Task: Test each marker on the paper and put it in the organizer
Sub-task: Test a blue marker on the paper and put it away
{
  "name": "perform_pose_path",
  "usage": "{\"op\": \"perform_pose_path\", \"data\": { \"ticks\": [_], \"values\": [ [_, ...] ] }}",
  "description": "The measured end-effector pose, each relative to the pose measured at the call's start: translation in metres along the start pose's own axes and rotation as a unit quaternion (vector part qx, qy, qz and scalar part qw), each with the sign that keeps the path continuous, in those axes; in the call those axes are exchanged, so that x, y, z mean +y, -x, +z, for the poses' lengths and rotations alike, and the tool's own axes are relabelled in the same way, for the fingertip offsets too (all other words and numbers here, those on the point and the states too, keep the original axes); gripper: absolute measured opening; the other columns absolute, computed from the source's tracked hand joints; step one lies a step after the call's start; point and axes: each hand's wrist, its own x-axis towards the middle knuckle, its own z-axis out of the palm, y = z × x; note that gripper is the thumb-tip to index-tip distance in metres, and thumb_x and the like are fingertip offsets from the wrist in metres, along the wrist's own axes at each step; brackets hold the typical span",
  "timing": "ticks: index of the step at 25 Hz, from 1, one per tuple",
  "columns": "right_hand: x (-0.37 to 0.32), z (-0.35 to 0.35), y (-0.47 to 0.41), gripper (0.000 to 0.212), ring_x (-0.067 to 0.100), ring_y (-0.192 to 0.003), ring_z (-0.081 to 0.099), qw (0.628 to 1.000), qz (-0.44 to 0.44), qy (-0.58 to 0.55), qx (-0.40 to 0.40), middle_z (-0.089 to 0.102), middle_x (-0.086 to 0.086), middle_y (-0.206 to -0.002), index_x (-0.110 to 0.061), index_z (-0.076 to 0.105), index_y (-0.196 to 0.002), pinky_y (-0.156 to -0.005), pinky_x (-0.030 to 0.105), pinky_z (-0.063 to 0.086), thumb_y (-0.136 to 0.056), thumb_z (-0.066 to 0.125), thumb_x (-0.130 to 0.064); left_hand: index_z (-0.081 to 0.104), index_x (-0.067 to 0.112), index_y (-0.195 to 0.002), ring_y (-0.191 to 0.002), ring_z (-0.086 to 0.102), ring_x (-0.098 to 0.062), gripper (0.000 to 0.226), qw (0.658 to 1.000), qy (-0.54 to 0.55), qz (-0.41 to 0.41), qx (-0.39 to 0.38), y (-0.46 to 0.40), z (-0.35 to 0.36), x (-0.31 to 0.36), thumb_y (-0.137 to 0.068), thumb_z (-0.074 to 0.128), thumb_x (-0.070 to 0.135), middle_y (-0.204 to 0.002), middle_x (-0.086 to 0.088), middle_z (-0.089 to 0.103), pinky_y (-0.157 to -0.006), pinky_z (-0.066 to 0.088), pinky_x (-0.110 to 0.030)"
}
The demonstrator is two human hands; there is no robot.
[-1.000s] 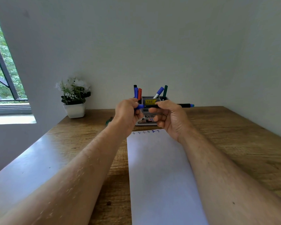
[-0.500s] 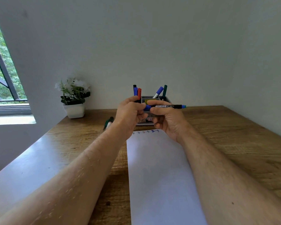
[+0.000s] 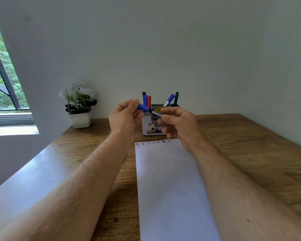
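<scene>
Wooden bench [image 3: 241, 153] is carrying a white paper [image 3: 170, 188] under the raised hands, with the organizer [image 3: 150, 126] standing just behind the fingers. The left hand [image 3: 124, 119] is pinching the blue cap [image 3: 142, 107] of a marker [image 3: 155, 113], while the right hand [image 3: 179, 124] is gripping its black barrel, fingers curled round it.

The right hand [image 3: 178, 122] hides most of a blue marker [image 3: 149, 110] and the right side of the organizer [image 3: 147, 125]. Small marks along the paper's [image 3: 172, 188] far edge are too small to read; its near end is cut off.
</scene>
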Motion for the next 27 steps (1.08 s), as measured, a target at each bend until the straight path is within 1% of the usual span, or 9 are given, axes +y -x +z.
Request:
{"op": "perform_pose_path", "data": {
  "ticks": [2, 5, 6, 9, 15, 19, 23, 25, 27],
  "values": [
    [0.003, 0.003, 0.001, 0.017, 0.008, -0.053, 0.061, 0.995, -0.026, 0.092, 0.006, 0.076, 0.008, -0.085, -0.010, 0.072, -0.101, -0.045, 0.022, 0.048, -0.085, 0.073, -0.005, 0.069, 0.010, -0.101, -0.080, 0.073, -0.019, 0.016, 1.000, -0.008, 0.011, 0.008, -0.001, 0.000, 0.000, -0.087, 0.073, 0.014, -0.095, -0.012, 0.076, -0.067, 0.059, -0.027],
    [0.006, 0.007, 0.001, 0.017, 0.009, -0.071, 0.065, 0.989, -0.050, 0.138, 0.018, 0.074, 0.006, -0.093, -0.011, 0.073, -0.097, -0.063, 0.026, 0.051, -0.082, 0.079, -0.008, 0.069, 0.012, -0.098, -0.082, 0.075, -0.020, 0.012, 1.000, -0.016, 0.013, 0.021, -0.002, 0.001, -0.002, -0.087, 0.072, 0.013, -0.093, -0.010, 0.076, -0.066, 0.059, -0.027],
    [0.007, 0.007, 0.000, 0.017, 0.008, -0.071, 0.064, 0.988, -0.053, 0.147, 0.017, 0.072, 0.005, -0.092, -0.011, 0.072, -0.097, -0.063, 0.025, 0.052, -0.082, 0.079, -0.008, 0.069, 0.012, -0.098, -0.083, 0.075, -0.020, 0.011, 1.000, -0.018, 0.013, 0.022, -0.002, 0.000, -0.003, -0.087, 0.072, 0.013, -0.092, -0.010, 0.076, -0.066, 0.059, -0.026],
    [0.006, 0.008, 0.001, 0.014, -0.002, -0.054, 0.055, 0.986, -0.049, 0.157, 0.008, 0.068, 0.001, -0.085, -0.009, 0.070, -0.097, -0.050, 0.012, 0.043, -0.084, 0.076, -0.009, 0.068, 0.012, -0.100, -0.085, 0.075, -0.020, 0.012, 0.999, -0.026, 0.018, 0.011, -0.003, -0.001, -0.004, -0.088, 0.071, 0.013, -0.093, -0.009, 0.076, -0.067, 0.058, -0.026],
    [0.005, 0.011, 0.004, 0.005, 0.010, -0.047, 0.049, 0.995, -0.004, 0.097, -0.009, 0.071, 0.005, -0.076, -0.007, 0.070, -0.092, -0.043, 0.020, 0.045, -0.087, 0.073, -0.009, 0.068, 0.012, -0.101, -0.086, 0.075, -0.019, 0.013, 0.997, -0.059, 0.050, -0.008, -0.008, -0.002, -0.007, -0.089, 0.070, 0.013, -0.097, -0.011, 0.075, -0.067, 0.057, -0.024],
    [0.005, 0.011, 0.002, 0.003, 0.010, -0.045, 0.049, 0.996, 0.008, 0.091, -0.020, 0.072, 0.004, -0.073, -0.009, 0.071, -0.089, -0.043, 0.020, 0.045, -0.088, 0.073, -0.011, 0.067, 0.012, -0.102, -0.087, 0.074, -0.019, 0.012, 0.998, -0.057, 0.029, -0.021, -0.010, -0.006, -0.007, -0.090, 0.068, 0.012, -0.100, -0.012, 0.074, -0.069, 0.058, -0.025],
    [0.004, 0.010, 0.003, 0.003, 0.009, -0.045, 0.053, 0.997, 0.013, 0.065, -0.024, 0.071, 0.003, -0.070, -0.011, 0.072, -0.089, -0.043, 0.020, 0.044, -0.088, 0.073, -0.014, 0.062, 0.015, -0.112, -0.092, 0.073, -0.024, 0.026, 0.997, -0.029, 0.024, -0.060, -0.007, -0.003, -0.006, -0.089, 0.068, 0.005, -0.103, -0.015, 0.073, -0.070, 0.059, -0.028],
    [0.002, 0.010, 0.002, 0.006, 0.011, -0.046, 0.055, 0.997, 0.002, 0.071, -0.025, 0.070, 0.005, -0.072, -0.010, 0.072, -0.092, -0.040, 0.022, 0.043, -0.090, 0.071, -0.017, 0.052, 0.024, -0.119, -0.089, 0.075, -0.025, 0.046, 0.987, -0.112, 0.054, -0.103, -0.004, 0.002, -0.010, -0.085, 0.071, -0.001, -0.101, -0.013, 0.073, -0.073, 0.061, -0.033],
    [-0.001, 0.008, 0.001, 0.009, 0.014, -0.047, 0.058, 0.996, -0.006, 0.083, -0.012, 0.072, 0.007, -0.076, -0.011, 0.073, -0.094, -0.039, 0.023, 0.043, -0.091, 0.070, -0.020, 0.040, 0.033, -0.125, -0.086, 0.075, -0.022, 0.063, 0.963, -0.205, 0.098, -0.146, 0.000, 0.006, -0.013, -0.084, 0.072, -0.004, -0.101, -0.010, 0.072, -0.075, 0.061, -0.034]
  ]
}}
